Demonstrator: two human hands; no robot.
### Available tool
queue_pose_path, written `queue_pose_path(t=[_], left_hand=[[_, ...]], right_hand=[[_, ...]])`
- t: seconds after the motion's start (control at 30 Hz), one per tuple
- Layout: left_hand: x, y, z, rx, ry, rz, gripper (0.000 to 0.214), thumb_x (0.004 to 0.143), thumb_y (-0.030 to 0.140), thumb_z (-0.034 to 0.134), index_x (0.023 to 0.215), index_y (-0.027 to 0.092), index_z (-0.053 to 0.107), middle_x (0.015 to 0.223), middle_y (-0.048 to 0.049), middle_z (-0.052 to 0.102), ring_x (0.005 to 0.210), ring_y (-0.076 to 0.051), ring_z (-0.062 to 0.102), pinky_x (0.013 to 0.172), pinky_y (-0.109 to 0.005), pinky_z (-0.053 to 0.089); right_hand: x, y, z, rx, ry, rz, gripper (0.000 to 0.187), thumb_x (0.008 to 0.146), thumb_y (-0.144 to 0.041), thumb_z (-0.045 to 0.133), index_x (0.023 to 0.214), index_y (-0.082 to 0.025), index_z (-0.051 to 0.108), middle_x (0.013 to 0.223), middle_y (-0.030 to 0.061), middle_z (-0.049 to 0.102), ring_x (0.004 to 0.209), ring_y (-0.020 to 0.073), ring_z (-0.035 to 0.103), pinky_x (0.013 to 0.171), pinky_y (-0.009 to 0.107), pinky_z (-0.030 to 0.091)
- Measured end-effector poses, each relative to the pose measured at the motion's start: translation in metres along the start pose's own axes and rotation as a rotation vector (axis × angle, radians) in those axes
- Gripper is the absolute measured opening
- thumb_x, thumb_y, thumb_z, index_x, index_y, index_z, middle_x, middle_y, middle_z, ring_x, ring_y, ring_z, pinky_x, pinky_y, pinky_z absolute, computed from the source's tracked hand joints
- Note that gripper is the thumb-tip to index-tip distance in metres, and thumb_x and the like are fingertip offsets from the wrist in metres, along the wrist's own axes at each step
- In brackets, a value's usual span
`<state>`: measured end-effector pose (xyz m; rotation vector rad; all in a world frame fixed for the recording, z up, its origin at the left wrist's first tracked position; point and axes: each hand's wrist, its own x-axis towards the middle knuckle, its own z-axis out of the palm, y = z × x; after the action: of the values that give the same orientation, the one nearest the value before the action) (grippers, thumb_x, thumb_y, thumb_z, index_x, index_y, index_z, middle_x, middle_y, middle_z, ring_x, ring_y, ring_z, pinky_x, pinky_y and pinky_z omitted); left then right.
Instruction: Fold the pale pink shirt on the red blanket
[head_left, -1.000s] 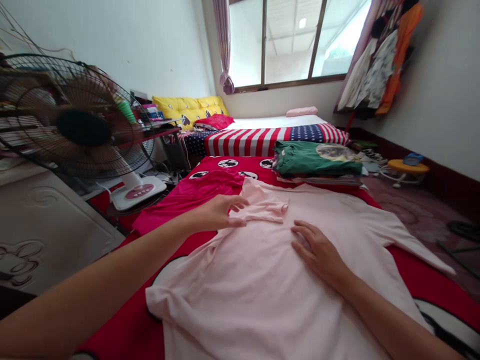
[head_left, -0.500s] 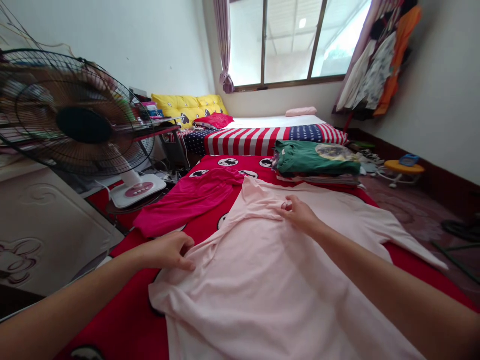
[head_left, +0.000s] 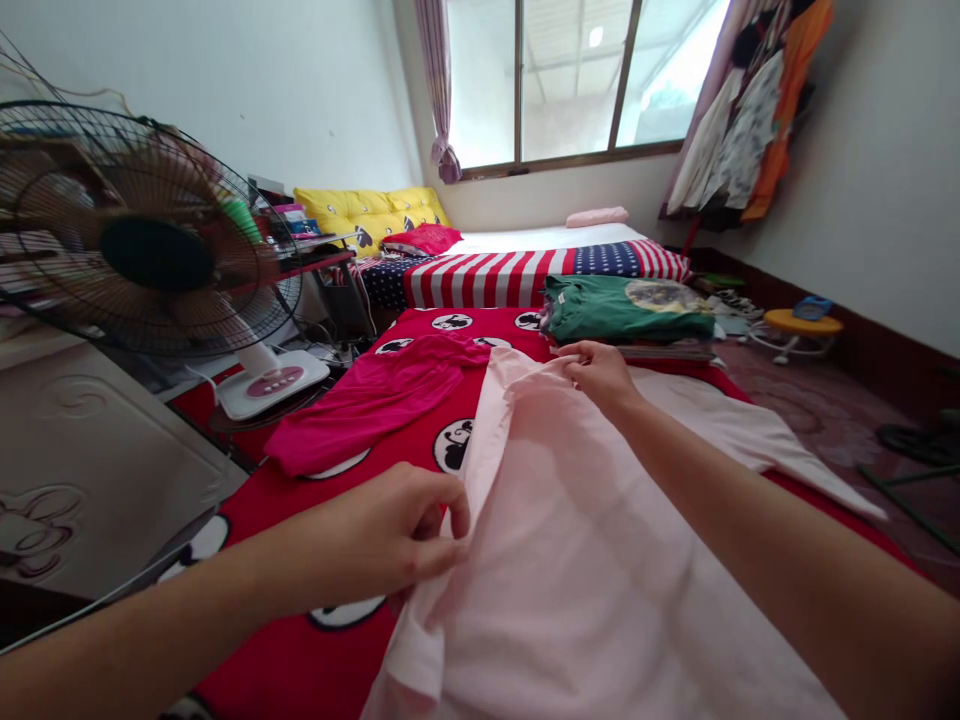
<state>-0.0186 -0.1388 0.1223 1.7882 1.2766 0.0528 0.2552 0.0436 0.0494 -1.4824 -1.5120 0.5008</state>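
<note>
A pale pink shirt (head_left: 592, 560) lies spread on a red blanket (head_left: 300, 640) with black-and-white cartoon patches. My left hand (head_left: 390, 535) pinches the shirt's left edge near me and holds it lifted. My right hand (head_left: 600, 372) grips the same edge at the far end, by the shoulder, so the left side stands up as a fold. One sleeve (head_left: 795, 450) still lies flat out to the right. A magenta garment (head_left: 367, 400) lies on the blanket left of the shirt.
A stack of folded clothes with a green shirt (head_left: 626, 308) on top sits beyond the pink shirt. A standing fan (head_left: 150, 255) is at the left. A flag-pattern bed cover (head_left: 510, 275) lies farther back. Clothes hang (head_left: 750, 120) at the right wall.
Both hands have closed on the shirt's left edge and lifted it toward the middle. The left hand moved right and nearer; the right hand moved farther away. The folded sleeve is now hidden.
</note>
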Motion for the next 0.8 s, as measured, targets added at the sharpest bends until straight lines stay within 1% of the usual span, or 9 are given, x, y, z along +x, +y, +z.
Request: queue_pose_path(t=[0.13, 0.2, 0.27, 0.3, 0.37, 0.47, 0.57, 0.67, 0.8], left_hand=[[0.021, 0.006, 0.037, -0.004, -0.298, -0.027, 0.011, 0.074, 0.024, 0.059, 0.085, 0.022, 0.064, 0.060, 0.0028, 0.063, 0.049, -0.012, 0.058, 0.045, -0.018, 0.040], [0.036, 0.008, 0.046, 0.043, -0.457, 0.009, 0.012, 0.074, 0.023, 0.062, 0.084, 0.021, 0.067, 0.059, 0.0018, 0.065, 0.052, -0.013, 0.060, 0.051, -0.019, 0.045], [0.055, 0.015, 0.045, 0.059, -0.489, 0.130, 0.012, 0.076, 0.027, 0.063, 0.083, 0.019, 0.069, 0.059, 0.0003, 0.066, 0.055, -0.012, 0.062, 0.056, -0.019, 0.047], [0.067, 0.020, 0.041, 0.049, -0.442, 0.206, 0.014, 0.078, 0.028, 0.062, 0.084, 0.018, 0.070, 0.059, -0.0004, 0.066, 0.055, -0.012, 0.062, 0.057, -0.019, 0.048], [0.098, 0.029, 0.031, 0.025, -0.201, 0.370, 0.017, 0.081, 0.027, 0.058, 0.087, 0.016, 0.070, 0.063, -0.0019, 0.068, 0.057, -0.013, 0.062, 0.058, -0.020, 0.048], [0.156, 0.031, 0.015, 0.027, 0.476, 0.589, 0.021, 0.081, 0.015, 0.053, 0.093, 0.018, 0.070, 0.087, -0.0064, 0.071, 0.079, -0.017, 0.066, 0.074, -0.027, 0.051], [0.207, 0.016, 0.007, -0.014, 0.879, 0.565, 0.040, 0.077, 0.001, 0.043, 0.106, 0.018, 0.065, 0.109, -0.0102, 0.065, 0.102, -0.021, 0.062, 0.094, -0.035, 0.049], [0.233, -0.009, 0.007, -0.053, 1.079, 0.439, 0.051, 0.073, -0.004, 0.040, 0.115, 0.017, 0.060, 0.119, -0.0125, 0.057, 0.117, -0.022, 0.054, 0.107, -0.036, 0.041], [0.242, -0.036, 0.007, -0.117, 1.101, 0.302, 0.049, 0.075, -0.002, 0.045, 0.120, 0.015, 0.056, 0.121, -0.0155, 0.054, 0.119, -0.026, 0.052, 0.104, -0.039, 0.043]], right_hand=[[-0.014, 0.031, -0.008, -0.084, 0.030, 0.040, 0.031, 0.065, -0.019, 0.058, 0.091, -0.013, 0.073, 0.071, 0.0051, 0.068, 0.065, 0.0176, 0.060, 0.061, 0.027, 0.047], [-0.026, 0.047, -0.007, -0.122, 0.027, 0.040, 0.026, 0.063, -0.021, 0.062, 0.086, -0.015, 0.073, 0.077, 0.0062, 0.069, 0.074, 0.0205, 0.062, 0.068, 0.029, 0.048], [-0.036, 0.058, -0.004, -0.141, 0.033, 0.019, 0.027, 0.063, -0.023, 0.064, 0.088, -0.017, 0.073, 0.088, 0.0069, 0.070, 0.085, 0.0223, 0.062, 0.078, 0.032, 0.048], [-0.039, 0.061, -0.002, -0.144, 0.045, 0.007, 0.028, 0.065, -0.023, 0.063, 0.091, -0.018, 0.073, 0.094, 0.0072, 0.070, 0.089, 0.0226, 0.062, 0.081, 0.032, 0.047], [-0.044, 0.065, 0.001, -0.136, 0.079, -0.007, 0.029, 0.068, -0.023, 0.059, 0.094, -0.018, 0.072, 0.099, 0.0078, 0.069, 0.093, 0.0224, 0.061, 0.086, 0.034, 0.046], [-0.047, 0.068, 0.002, -0.088, 0.138, -0.012, 0.028, 0.072, -0.023, 0.053, 0.093, -0.017, 0.071, 0.096, 0.0073, 0.070, 0.090, 0.0212, 0.061, 0.085, 0.033, 0.047], [-0.049, 0.070, 0.002, -0.031, 0.198, -0.013, 0.029, 0.076, -0.025, 0.050, 0.094, -0.016, 0.070, 0.096, 0.0075, 0.070, 0.088, 0.0203, 0.062, 0.080, 0.031, 0.049], [-0.050, 0.069, 0.002, 0.004, 0.234, -0.016, 0.028, 0.077, -0.028, 0.051, 0.094, -0.016, 0.070, 0.093, 0.0076, 0.071, 0.082, 0.0197, 0.062, 0.076, 0.029, 0.049], [-0.053, 0.064, 0.002, 0.003, 0.261, -0.001, 0.026, 0.079, -0.034, 0.055, 0.089, -0.016, 0.071, 0.073, 0.0041, 0.066, 0.067, 0.0180, 0.059, 0.068, 0.028, 0.048]])
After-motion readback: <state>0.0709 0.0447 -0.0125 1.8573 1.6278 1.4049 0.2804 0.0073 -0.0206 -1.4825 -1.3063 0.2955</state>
